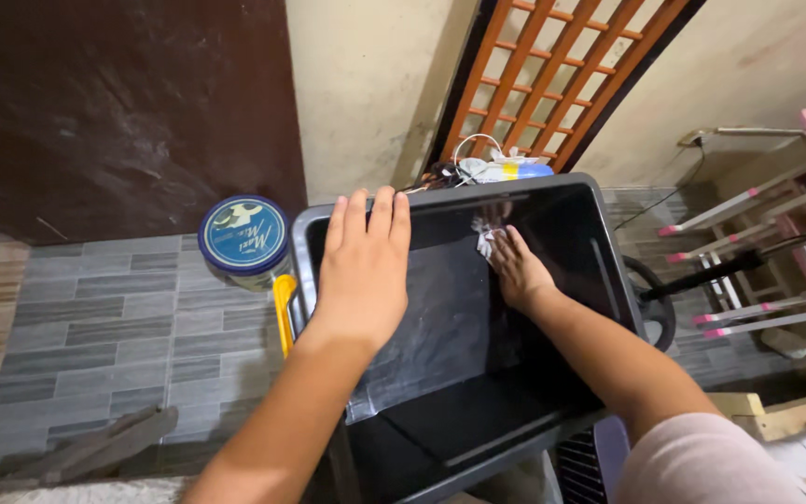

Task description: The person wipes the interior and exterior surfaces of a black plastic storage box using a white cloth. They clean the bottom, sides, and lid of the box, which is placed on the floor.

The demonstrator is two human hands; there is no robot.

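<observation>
A large black plastic bin (608,261) lies tipped toward me, its glossy inside facing up. My left hand (363,266) rests flat on its near-left rim, fingers together and stretched over the edge. Inside the bin, my right hand (518,271) presses a crumpled white cloth (489,238) against the inner wall near the far rim. Wet streaks show on the dark inner surface between my hands.
A round tin with a blue lid (245,238) stands on the grey tiled floor left of the bin, a yellow handle (284,313) beside it. An orange wooden lattice (562,75) leans on the wall behind. White-and-pink racks (748,252) and a fan stand at right.
</observation>
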